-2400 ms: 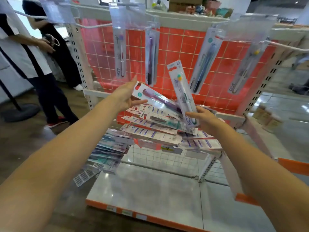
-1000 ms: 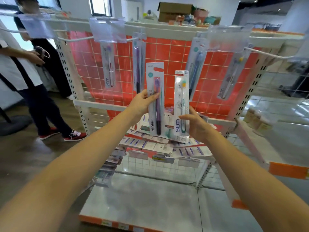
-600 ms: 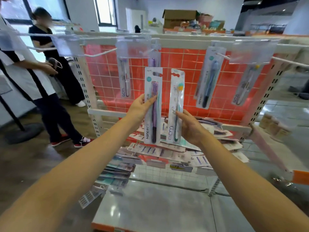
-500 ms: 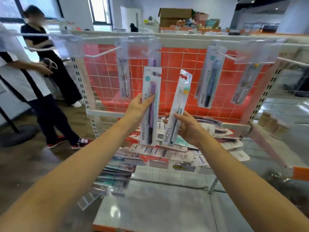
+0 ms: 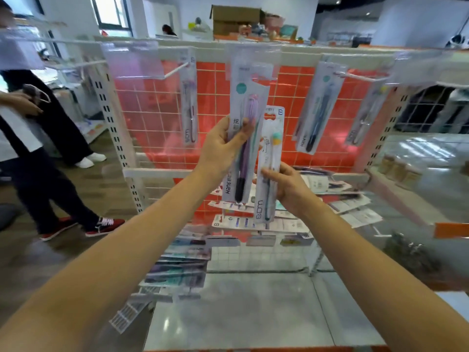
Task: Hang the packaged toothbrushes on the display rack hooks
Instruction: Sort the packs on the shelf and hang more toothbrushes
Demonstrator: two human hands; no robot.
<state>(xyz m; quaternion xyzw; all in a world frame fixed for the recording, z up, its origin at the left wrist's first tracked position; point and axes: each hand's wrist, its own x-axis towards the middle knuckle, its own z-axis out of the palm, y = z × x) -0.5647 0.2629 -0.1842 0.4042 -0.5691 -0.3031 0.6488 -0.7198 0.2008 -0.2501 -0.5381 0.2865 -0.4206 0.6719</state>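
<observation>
The person's left hand [image 5: 223, 146] was raised in front of the white display rack with its orange-red tiled back panel [image 5: 286, 118], fingers and thumb curled round the middle of a clear pack holding a purple toothbrush with a black handle [image 5: 242, 158]. That pack stood upright, its top close to the clear plastic tag [image 5: 253, 60] of a white wire hook; whether it touched the hook I could not tell. The right hand [image 5: 286, 185] sat lower and just beside it, pinching the lower part of a second upright pack with a teal-and-yellow-headed toothbrush [image 5: 269, 168]. Other packs hung from hooks to either side: one on the left [image 5: 189, 102], a dark blue one on the right [image 5: 317, 107]. A loose heap of packaged toothbrushes [image 5: 340, 201] lay on the wire shelf below the hands. Two bystanders in dark trousers [image 5: 38, 153] stood at the left.
</observation>
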